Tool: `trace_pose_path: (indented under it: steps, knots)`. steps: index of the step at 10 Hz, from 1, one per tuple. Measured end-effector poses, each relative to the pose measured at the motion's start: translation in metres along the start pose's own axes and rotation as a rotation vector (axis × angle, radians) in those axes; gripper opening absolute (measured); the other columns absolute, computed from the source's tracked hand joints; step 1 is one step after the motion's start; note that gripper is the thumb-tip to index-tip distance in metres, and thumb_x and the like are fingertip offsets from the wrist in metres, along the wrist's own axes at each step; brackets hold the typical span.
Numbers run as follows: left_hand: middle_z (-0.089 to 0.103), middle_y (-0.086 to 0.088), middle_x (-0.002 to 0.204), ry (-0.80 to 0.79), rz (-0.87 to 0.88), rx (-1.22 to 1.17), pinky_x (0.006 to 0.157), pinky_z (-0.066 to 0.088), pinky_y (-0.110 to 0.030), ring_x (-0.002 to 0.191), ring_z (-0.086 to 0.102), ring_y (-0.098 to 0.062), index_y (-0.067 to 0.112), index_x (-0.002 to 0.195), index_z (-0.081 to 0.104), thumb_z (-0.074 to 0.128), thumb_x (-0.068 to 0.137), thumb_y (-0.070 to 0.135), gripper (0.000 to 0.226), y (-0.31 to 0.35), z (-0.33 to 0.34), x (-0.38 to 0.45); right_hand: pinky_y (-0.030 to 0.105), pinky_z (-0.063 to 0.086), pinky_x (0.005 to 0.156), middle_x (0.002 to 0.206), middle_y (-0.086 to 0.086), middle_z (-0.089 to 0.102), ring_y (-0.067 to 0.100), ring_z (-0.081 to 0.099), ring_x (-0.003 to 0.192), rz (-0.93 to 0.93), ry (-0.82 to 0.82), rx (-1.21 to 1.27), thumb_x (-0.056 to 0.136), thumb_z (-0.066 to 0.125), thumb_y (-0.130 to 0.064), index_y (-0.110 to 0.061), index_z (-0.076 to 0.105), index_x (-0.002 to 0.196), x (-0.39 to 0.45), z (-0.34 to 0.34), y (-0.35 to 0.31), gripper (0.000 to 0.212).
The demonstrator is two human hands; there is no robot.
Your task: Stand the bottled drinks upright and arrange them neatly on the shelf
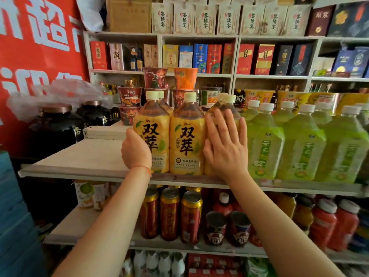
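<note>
Standing along the front edge of the shelf, three yellow tea bottles form a tight row, and the person works on them with both hands. The left hand curls around the outer side of the left yellow bottle; its grip is wrapped on the body of the bottle, most likely to stop the row from sliding toward the bare left end of the shelf. The right hand lies flat on the front of the right yellow bottle, the fingers straight and a little spread, not pinching anything. This looks like a push, to press the bottle back and bring it in line with its neighbours. The middle yellow bottle is between the two hands, upright, its label to the front, touching the bottles on both sides.

To the right, the green bottles already stand upright in a row at the same front edge, just beside the yellow group. Behind the yellow bottles the noodle cups are stacked. In my judgement the yellow bottles are almost arranged; only a final alignment remains.
</note>
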State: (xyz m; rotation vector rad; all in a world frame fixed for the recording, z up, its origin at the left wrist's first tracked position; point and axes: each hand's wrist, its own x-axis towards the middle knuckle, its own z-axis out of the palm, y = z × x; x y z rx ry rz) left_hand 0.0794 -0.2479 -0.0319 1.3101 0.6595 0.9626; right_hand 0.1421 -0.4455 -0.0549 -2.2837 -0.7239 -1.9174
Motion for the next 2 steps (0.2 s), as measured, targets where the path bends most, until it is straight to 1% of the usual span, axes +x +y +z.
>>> trace_pose_path:
  steps: [1, 2]
  knots:
    - [0.056, 0.004, 0.082, -0.013, 0.075, 0.027, 0.078, 0.038, -0.033, 0.093, 0.057, -0.025, 0.023, 0.079, 0.056, 0.022, 0.107, 0.033, 0.045, 0.003, -0.001, -0.002, 0.053, 0.012, 0.123, 0.157, 0.011, 0.038, 0.031, 0.027, 0.149, -0.002, -0.047, 0.083, 0.099, 0.045, -0.032, -0.011, 0.044, 0.150, -0.002, -0.003, 0.002, 0.055]
    - [0.062, 0.002, 0.129, -0.056, 0.298, -0.103, 0.095, 0.040, -0.023, 0.128, 0.052, -0.016, 0.022, 0.130, 0.061, 0.030, 0.108, 0.029, 0.038, 0.009, -0.009, -0.007, 0.054, 0.016, 0.122, 0.155, 0.012, 0.041, 0.029, 0.029, 0.148, 0.116, 0.025, 0.298, 0.099, 0.049, -0.028, -0.009, 0.045, 0.148, 0.011, -0.035, 0.011, 0.052]
